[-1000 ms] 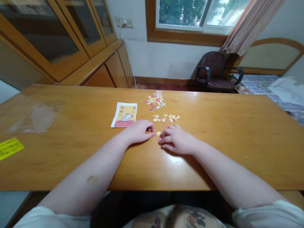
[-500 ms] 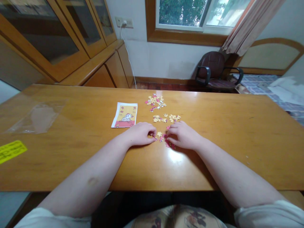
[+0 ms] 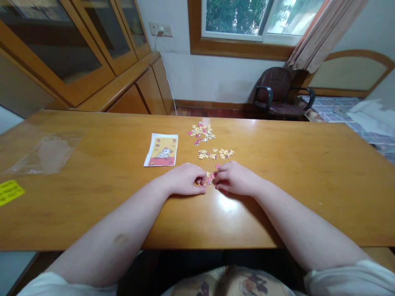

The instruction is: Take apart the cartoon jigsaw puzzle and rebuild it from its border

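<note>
My left hand (image 3: 189, 179) rests on the table with its fingers curled in. Its thumb and fingertips pinch a small pink jigsaw puzzle piece (image 3: 204, 187). Opposite it, my right hand (image 3: 235, 179) bends its fingers down onto pink puzzle pieces, some hidden beneath the palm, and its fingertips close on one at the edge. Between the two hands lie a few pink and yellow pieces (image 3: 209, 180). Just beyond are two groups of yellow pieces, a left one (image 3: 203, 154) and a right one (image 3: 226, 153).
A mixed heap of puzzle pieces (image 3: 202, 131) lies near the table's far edge. Left of it is a picture card (image 3: 161, 150) showing a white animal. A clear plastic bag (image 3: 49, 152) and a yellow label (image 3: 10, 192) are at the left. A chair (image 3: 276, 90) stands beyond the table (image 3: 308, 164).
My left hand has shifted slightly right and nearer to me, its fingertips closer to the right hand. The right hand's fingers have drawn in a little over the pink pieces.
</note>
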Motion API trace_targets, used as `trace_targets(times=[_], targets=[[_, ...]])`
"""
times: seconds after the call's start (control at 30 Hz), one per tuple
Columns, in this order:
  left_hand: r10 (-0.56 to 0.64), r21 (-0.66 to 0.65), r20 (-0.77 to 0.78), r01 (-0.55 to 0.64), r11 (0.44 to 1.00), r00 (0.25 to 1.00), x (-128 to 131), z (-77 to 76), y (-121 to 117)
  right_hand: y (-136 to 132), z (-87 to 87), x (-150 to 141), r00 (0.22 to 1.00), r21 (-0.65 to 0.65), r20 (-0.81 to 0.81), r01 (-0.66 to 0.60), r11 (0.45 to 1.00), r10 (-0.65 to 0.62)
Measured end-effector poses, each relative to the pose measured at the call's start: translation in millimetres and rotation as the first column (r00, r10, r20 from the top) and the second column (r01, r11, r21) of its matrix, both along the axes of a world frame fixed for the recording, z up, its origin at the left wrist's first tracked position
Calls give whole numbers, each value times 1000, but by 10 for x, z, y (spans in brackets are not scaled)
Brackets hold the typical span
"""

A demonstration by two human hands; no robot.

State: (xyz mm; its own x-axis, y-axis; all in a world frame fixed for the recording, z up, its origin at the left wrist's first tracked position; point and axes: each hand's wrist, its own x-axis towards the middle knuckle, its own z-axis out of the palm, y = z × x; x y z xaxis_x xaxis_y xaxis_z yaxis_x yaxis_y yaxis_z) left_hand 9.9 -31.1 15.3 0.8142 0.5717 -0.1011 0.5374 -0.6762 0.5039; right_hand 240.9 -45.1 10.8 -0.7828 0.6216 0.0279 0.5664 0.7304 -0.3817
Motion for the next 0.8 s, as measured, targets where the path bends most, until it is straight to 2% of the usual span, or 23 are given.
trace_targets(times=[0.1, 0.2, 0.27, 0.33, 0.43, 0.5, 0.57, 0.63, 0.8], targets=[[-14, 18, 15, 14, 1000, 1000, 18, 39, -10, 13, -16, 6, 1000, 41, 5, 13, 999, -13], [-57, 150, -6, 57, 987, 998, 110, 109, -144, 36, -29, 31, 999, 50, -15, 31, 998, -30], [-28, 283, -55, 43, 958, 998, 236, 146, -377, 47, -22, 46, 998, 55, -34, 55, 997, -53], [41, 382, -106, 3, 924, 994, 390, 148, -712, 40, -3, 44, 997, 59, -48, 63, 996, -61], [169, 407, -165, -89, 909, 972, 566, 76, -1218, -7, 24, 3, 998, 55, -56, 27, 998, -24], [219, 429, -155, -134, 894, 963, 598, 10, -1420, -46, 28, -33, 999, 54, -45, 11, 998, -8], [312, 429, -174, -213, 878, 934, 572, -41, -1479, -72, 22, -56, 1000, 56, -28, 9, 998, -8], [374, 424, -196, -265, 866, 907, 527, -66, -1444, -78, 13, -57, 1000, 57, -16, 8, 998, -7], [435, 377, -267, -323, 868, 860, 499, -59, -1308, -42, -9, -20, 1000, 52, -2, 14, 999, -14]])
